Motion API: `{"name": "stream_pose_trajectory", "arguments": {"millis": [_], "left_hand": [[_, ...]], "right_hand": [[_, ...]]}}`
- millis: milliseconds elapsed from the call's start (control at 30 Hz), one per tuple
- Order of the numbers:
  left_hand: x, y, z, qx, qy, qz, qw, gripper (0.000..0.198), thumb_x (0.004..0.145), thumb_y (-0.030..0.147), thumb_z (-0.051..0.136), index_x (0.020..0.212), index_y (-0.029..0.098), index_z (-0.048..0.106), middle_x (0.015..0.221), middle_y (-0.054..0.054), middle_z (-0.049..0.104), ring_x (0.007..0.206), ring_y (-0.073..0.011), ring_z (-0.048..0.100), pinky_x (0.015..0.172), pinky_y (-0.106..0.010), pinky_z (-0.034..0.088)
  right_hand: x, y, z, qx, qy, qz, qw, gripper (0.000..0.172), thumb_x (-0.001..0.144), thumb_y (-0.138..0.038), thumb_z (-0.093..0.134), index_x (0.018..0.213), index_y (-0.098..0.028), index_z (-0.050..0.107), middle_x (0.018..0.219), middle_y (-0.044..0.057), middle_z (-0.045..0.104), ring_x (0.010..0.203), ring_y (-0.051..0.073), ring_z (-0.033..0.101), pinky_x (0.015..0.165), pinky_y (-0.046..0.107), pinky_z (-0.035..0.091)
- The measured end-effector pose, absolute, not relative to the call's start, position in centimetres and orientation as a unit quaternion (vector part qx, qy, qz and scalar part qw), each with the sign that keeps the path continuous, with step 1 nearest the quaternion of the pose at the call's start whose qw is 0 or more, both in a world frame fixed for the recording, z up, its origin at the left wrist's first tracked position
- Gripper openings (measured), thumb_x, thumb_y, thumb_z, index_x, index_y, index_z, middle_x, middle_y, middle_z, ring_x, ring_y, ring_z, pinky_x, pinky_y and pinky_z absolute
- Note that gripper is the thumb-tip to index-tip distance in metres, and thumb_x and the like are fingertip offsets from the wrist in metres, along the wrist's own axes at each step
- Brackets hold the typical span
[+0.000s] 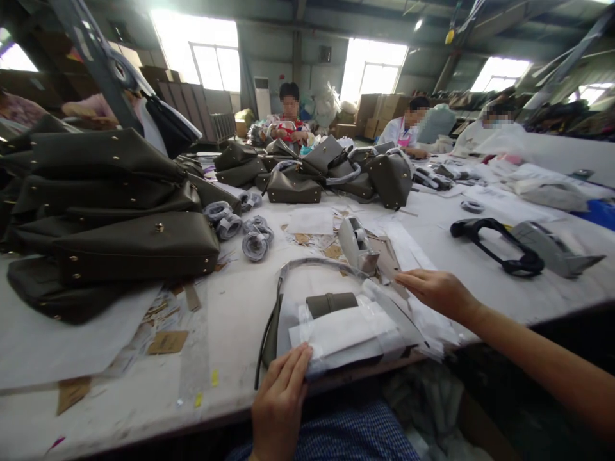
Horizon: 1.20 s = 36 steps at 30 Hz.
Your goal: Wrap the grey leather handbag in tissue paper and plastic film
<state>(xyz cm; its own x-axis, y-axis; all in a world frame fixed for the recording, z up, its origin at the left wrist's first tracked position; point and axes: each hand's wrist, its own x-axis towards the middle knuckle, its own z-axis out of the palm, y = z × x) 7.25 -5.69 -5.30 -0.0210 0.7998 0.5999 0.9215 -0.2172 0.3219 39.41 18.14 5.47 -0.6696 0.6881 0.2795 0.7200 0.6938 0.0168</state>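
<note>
L hand [278, 397] flat on wrapped bag [336, 326] at near edge of worktop [230, 301], fingers straight, side by side, gripping nothing. R hand [435, 291] at bag's right wrap corner, just by tape dispenser [358, 246]; pinching or not: can't tell. More stacked bags [120, 224] far left.

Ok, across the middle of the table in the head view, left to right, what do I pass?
Stack of dark bags → wrapped strap rolls → pale tape dispenser → black handle → grey tool. The wrapped bag that the left hand touches overlaps several, so it is left out.
</note>
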Motion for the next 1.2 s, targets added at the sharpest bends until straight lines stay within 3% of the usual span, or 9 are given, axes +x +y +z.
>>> {"name": "stream_pose_trajectory", "arguments": {"millis": [133,333,667,767,900,1033,1200], "left_hand": [[7.6,-5.9,-4.7,-0.676,-0.641,-0.363,0.036,0.059,0.083,-0.002,0.052,0.138,0.019,0.052,0.125,-0.003,0.068,0.113,-0.0195,0.061,0.098,-0.031,0.054],[7.9,-6.1,-4.5,-0.652,-0.662,-0.369,-0.020,0.065,0.079,-0.005,0.060,0.138,0.021,0.051,0.124,-0.003,0.068,0.114,-0.0194,0.060,0.101,-0.032,0.053],[8.2,-6.0,-4.3,-0.639,-0.665,-0.385,-0.037,0.060,0.083,-0.004,0.057,0.138,0.019,0.050,0.122,-0.002,0.069,0.114,-0.0187,0.060,0.103,-0.031,0.051],[8.2,-6.0,-4.3,-0.638,-0.667,-0.384,-0.033,0.057,0.086,0.000,0.057,0.139,0.019,0.050,0.121,-0.003,0.069,0.114,-0.0178,0.060,0.103,-0.030,0.052],[8.3,-6.1,-4.3,-0.650,-0.658,-0.380,-0.006,0.052,0.089,0.003,0.056,0.139,0.018,0.051,0.126,-0.003,0.068,0.116,-0.0184,0.059,0.104,-0.031,0.052],[8.3,-6.2,-4.3,-0.658,-0.655,-0.370,-0.003,0.048,0.091,0.006,0.054,0.137,0.019,0.053,0.128,-0.005,0.067,0.118,-0.0196,0.059,0.105,-0.035,0.052],[8.4,-6.1,-4.6,-0.661,-0.653,-0.370,-0.002,0.047,0.092,0.006,0.053,0.138,0.017,0.052,0.134,-0.005,0.063,0.120,-0.0204,0.058,0.107,-0.036,0.051]], "right_hand": [[36.3,14.7,8.5,-0.312,-0.943,0.104,0.037,0.026,0.093,-0.037,0.055,0.107,-0.028,0.075,0.107,0.007,0.075,0.094,0.025,0.067,0.086,0.034,0.049],[27.2,11.7,10.4,-0.112,-0.964,0.234,-0.051,0.026,0.094,-0.039,0.054,0.090,-0.025,0.075,0.078,0.006,0.071,0.070,0.018,0.061,0.065,0.027,0.041],[16.1,14.0,8.1,0.026,-0.968,0.115,-0.220,0.015,0.081,-0.038,0.072,0.075,-0.024,0.075,0.064,0.000,0.070,0.056,0.015,0.055,0.052,0.028,0.024],[14.0,14.0,7.5,0.032,-0.957,0.087,-0.275,0.017,0.076,-0.043,0.078,0.074,-0.026,0.077,0.061,0.000,0.069,0.055,0.014,0.055,0.052,0.027,0.024],[11.8,13.1,7.3,0.025,-0.943,0.029,-0.331,0.013,0.069,-0.037,0.084,0.065,-0.027,0.076,0.056,0.000,0.067,0.057,0.016,0.057,0.057,0.027,0.029],[10.5,12.9,7.3,0.028,-0.924,0.014,-0.381,0.022,0.069,-0.040,0.084,0.057,-0.026,0.073,0.053,-0.001,0.065,0.056,0.015,0.057,0.059,0.027,0.032],[10.2,14.4,6.6,0.041,-0.938,-0.003,-0.343,0.037,0.064,-0.058,0.083,0.058,-0.023,0.073,0.056,0.003,0.067,0.061,0.019,0.059,0.061,0.028,0.032]]}}
